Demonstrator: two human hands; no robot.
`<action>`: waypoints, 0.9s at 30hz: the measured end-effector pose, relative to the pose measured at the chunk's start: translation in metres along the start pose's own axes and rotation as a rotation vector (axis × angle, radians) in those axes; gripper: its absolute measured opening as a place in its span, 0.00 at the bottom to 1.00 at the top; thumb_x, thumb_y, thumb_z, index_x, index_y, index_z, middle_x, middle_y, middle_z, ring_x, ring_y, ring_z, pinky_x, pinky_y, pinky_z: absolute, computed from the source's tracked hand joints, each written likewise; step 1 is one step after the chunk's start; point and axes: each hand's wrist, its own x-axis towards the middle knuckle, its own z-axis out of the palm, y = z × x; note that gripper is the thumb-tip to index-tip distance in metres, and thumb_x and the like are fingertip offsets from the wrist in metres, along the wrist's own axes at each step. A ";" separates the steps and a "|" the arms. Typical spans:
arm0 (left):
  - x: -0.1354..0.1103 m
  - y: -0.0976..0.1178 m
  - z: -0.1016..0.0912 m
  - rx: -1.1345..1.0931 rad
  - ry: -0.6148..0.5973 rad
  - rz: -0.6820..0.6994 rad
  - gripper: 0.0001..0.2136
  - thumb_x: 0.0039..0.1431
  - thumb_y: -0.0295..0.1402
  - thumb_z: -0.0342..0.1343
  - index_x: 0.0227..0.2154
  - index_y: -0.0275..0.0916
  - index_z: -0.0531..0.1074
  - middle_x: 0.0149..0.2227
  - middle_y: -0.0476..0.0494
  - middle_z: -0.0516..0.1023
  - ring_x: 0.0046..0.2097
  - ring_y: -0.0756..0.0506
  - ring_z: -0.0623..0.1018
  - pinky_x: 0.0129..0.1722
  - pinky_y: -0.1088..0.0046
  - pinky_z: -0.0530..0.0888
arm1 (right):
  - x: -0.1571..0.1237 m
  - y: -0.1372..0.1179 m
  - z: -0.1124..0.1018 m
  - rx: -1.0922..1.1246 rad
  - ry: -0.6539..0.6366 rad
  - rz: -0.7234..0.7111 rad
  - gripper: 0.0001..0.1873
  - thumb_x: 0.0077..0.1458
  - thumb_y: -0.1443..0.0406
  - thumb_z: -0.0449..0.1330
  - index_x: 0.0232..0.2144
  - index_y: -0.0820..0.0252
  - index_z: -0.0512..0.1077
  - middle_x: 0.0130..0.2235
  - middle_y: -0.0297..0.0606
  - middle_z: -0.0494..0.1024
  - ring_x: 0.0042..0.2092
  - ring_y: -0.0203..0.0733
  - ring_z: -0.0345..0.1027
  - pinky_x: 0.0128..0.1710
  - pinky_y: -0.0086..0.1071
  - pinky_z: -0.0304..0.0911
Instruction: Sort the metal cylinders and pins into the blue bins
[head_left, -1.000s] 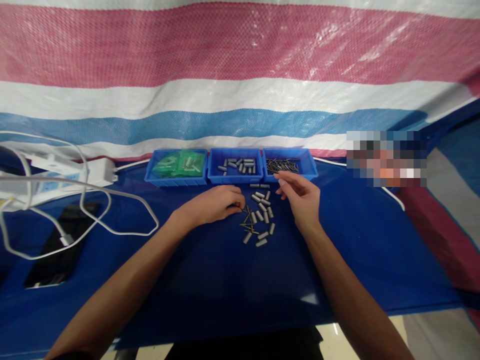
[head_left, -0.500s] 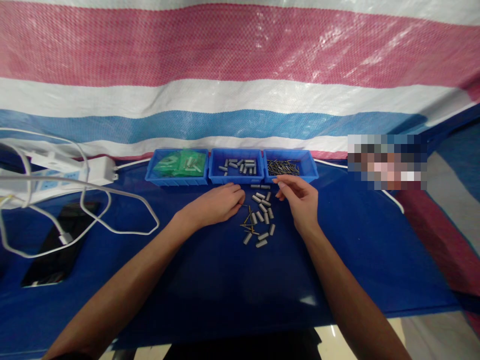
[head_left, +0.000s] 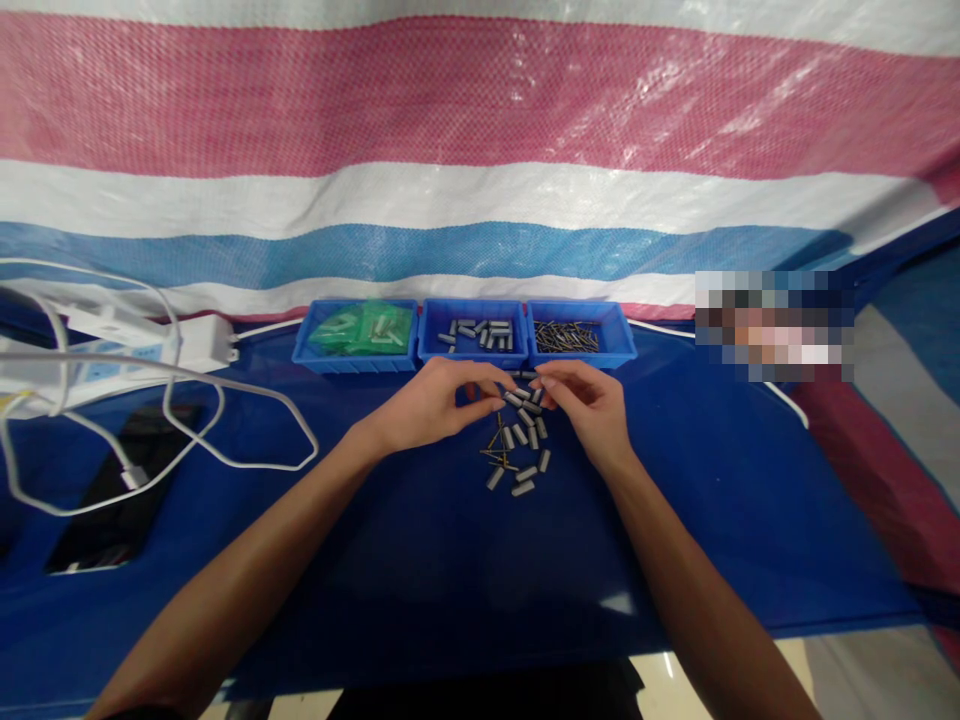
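Note:
My left hand (head_left: 435, 405) and my right hand (head_left: 589, 400) have come together over a loose pile of small grey metal sleeves (head_left: 523, 437) and thin brass pins (head_left: 495, 450) on the blue table cover. Both hands pinch with their fingertips, which almost meet just above the far end of the pile. Whatever each pinch holds is too small to make out. Behind the hands stand three blue trays: one with green bags (head_left: 358, 330), one with grey sleeves (head_left: 472, 335), one with dark pins (head_left: 577, 335).
A white power strip (head_left: 150, 345) with looping white cables (head_left: 225, 440) lies at the left, over a black phone (head_left: 105, 490). A striped tarpaulin hangs behind the trays. The table's front edge runs near the bottom of the view.
Both hands lifted off the table and moved toward each other, from resting apart beside the pile to a fingertip pinch above its far end.

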 end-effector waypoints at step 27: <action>0.000 -0.006 0.007 -0.116 0.071 -0.050 0.08 0.69 0.37 0.61 0.40 0.39 0.73 0.33 0.48 0.83 0.32 0.50 0.83 0.34 0.77 0.77 | -0.006 -0.001 0.004 -0.073 -0.234 0.073 0.12 0.53 0.55 0.74 0.35 0.57 0.85 0.33 0.38 0.87 0.31 0.41 0.78 0.32 0.33 0.73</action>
